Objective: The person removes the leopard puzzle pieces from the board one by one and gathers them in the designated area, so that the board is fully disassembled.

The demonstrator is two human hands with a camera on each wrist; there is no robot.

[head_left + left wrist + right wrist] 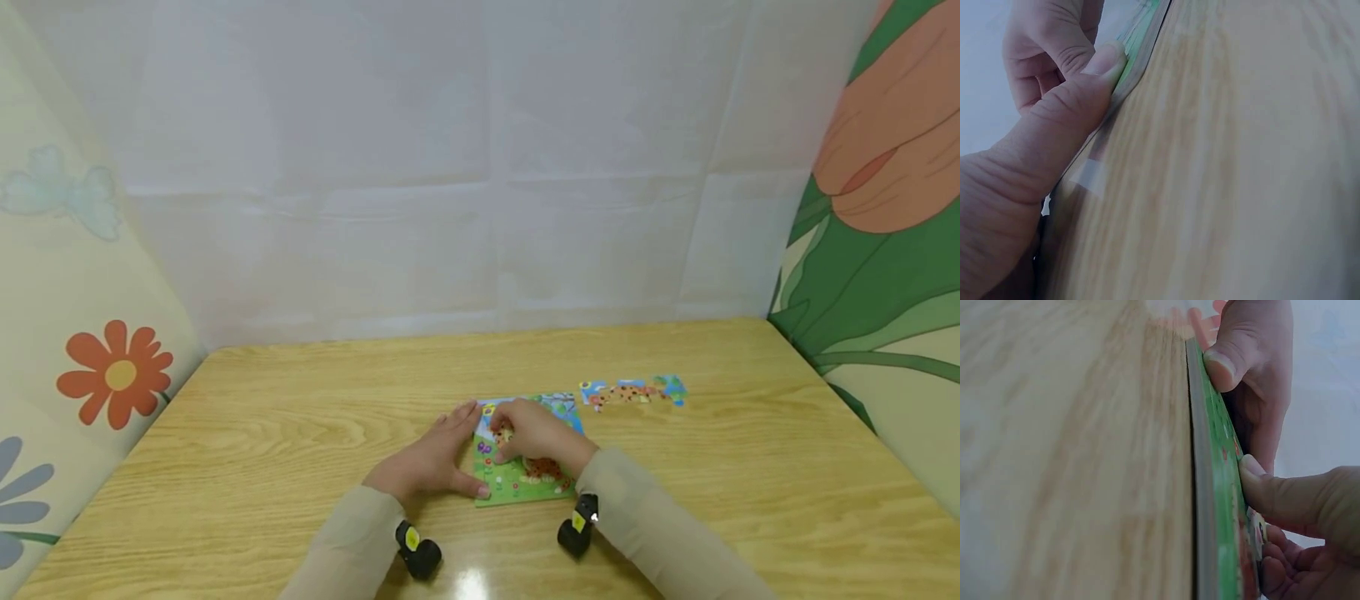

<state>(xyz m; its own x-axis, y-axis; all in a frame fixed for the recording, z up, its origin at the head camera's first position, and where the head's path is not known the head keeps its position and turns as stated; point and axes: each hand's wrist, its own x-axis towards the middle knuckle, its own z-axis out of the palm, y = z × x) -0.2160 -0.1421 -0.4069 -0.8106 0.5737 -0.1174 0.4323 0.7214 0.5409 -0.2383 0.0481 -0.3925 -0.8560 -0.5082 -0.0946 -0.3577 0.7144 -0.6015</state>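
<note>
A jigsaw puzzle board [531,493] with a green meadow and a spotted animal lies flat on the table. My left hand [431,457] rests along its left side, fingers stretched toward the far corner and thumb on the near corner. In the right wrist view that thumb lies on the green border. Over the picture's left half, my right hand [536,437] has its thumb and fingers bent around a small puzzle piece [1257,531], slightly raised from the board's surface. The right palm and fingers hide part of the picture in the head view.
Beyond the board's far right corner lies a strip of puzzle pieces [633,392] with spotted and blue patterns. The wooden table [300,417] reaches back to a white cloth [420,250]. Flower-printed panels [870,250] stand at both sides.
</note>
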